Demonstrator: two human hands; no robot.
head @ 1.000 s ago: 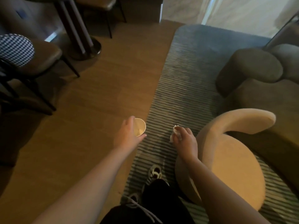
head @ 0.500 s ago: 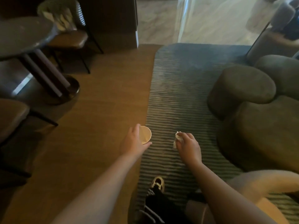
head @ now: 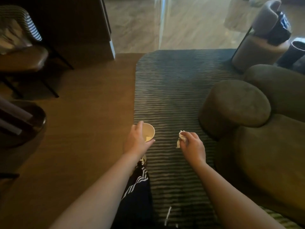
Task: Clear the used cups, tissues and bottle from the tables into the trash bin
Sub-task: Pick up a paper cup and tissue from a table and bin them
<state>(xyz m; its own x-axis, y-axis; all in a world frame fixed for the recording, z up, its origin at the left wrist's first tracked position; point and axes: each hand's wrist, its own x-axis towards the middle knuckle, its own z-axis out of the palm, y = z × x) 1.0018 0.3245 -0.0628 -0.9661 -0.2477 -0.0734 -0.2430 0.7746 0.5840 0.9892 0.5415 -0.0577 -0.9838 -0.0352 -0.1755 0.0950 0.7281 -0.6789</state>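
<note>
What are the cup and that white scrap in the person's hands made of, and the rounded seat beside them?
The cup in the left hand looks like matte cream paper, with a thin rolled rim. The white scrap pinched in the right hand is probably tissue: soft and crumpled. The rounded seat seems covered in brownish, velvety fabric with no shine, though dim light leaves that uncertain.

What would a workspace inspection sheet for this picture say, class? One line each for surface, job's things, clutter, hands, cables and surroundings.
Surface: brown wooden floor on the left, striped rug on the right; no tabletop in view.
Job's things: paper cup and crumpled tissue, both carried; no trash bin or bottle identifiable.
Clutter: nothing seen.
Hands: left hand grips the cup; right hand pinches the tissue.
Cables: nothing seen.
Surroundings: round brown pouf and sofa on the right, chair at far left, table base at left edge.
</note>
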